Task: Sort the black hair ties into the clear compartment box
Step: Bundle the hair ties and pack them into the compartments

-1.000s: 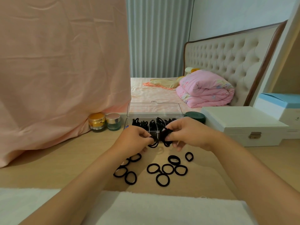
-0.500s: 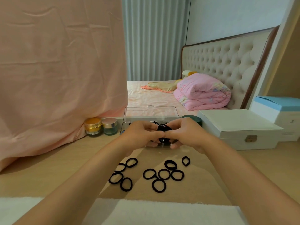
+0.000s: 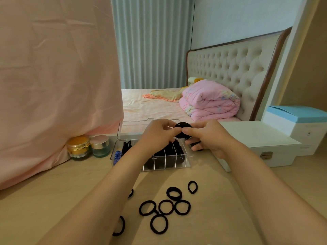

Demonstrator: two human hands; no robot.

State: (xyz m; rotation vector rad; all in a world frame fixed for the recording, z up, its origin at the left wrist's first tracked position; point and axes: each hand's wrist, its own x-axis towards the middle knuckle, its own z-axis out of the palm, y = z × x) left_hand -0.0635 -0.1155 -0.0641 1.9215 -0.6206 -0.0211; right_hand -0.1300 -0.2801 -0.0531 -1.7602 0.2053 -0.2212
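Note:
My left hand (image 3: 157, 135) and my right hand (image 3: 207, 135) meet above the clear compartment box (image 3: 166, 165) and together pinch a small bunch of black hair ties (image 3: 182, 127). The box stands open on the wooden table, its lid (image 3: 131, 128) tilted up behind, and several of its slots hold black ties. Several loose black hair ties (image 3: 165, 207) lie on the table in front of the box. My left forearm hides part of the box and some ties.
A gold jar (image 3: 77, 147) and a glass jar (image 3: 100, 145) stand left of the box, beside a hanging pink cloth (image 3: 53, 85). A white case (image 3: 256, 144) sits to the right, with a blue-topped box (image 3: 300, 121) behind it. A blue item (image 3: 117, 154) lies in the box's left end.
Both hands have risen from just above the table to over the box, carrying the bunch of ties. The camera has tilted, so the loose ties sit lower in view.

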